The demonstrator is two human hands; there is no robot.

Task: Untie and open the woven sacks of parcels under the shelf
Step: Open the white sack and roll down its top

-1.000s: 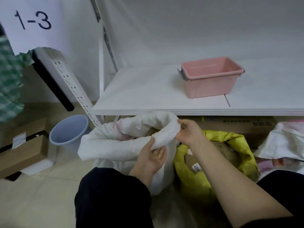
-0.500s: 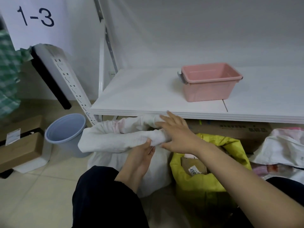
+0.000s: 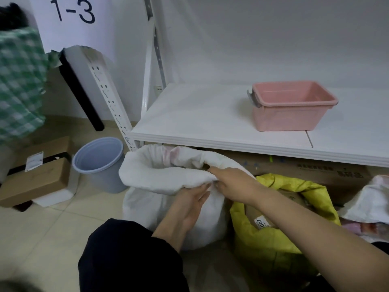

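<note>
A white woven sack [image 3: 147,199] stands on the floor under the front edge of the white shelf [image 3: 210,142]. Its mouth is open and its rim is rolled down into a thick collar. My left hand [image 3: 192,202] lies against the sack's right front just below the rolled rim, fingertips tucked under it. My right hand [image 3: 232,183] grips the rolled rim from above on the right side. Beside it on the right, a yellow woven sack [image 3: 271,239] is open, with labelled cardboard parcels showing inside. Another white sack [image 3: 372,201] sits at the far right.
A pink plastic bin [image 3: 292,108] sits on the shelf. A grey bucket [image 3: 99,163] stands left of the white sack, with cardboard boxes [image 3: 35,178] further left. A brown carton [image 3: 315,171] lies under the shelf. My dark-clothed knee [image 3: 130,258] is in front.
My right hand has shifted from lying over the rim with spread fingers to gripping the rolled edge. My left hand slid slightly right under the rim.
</note>
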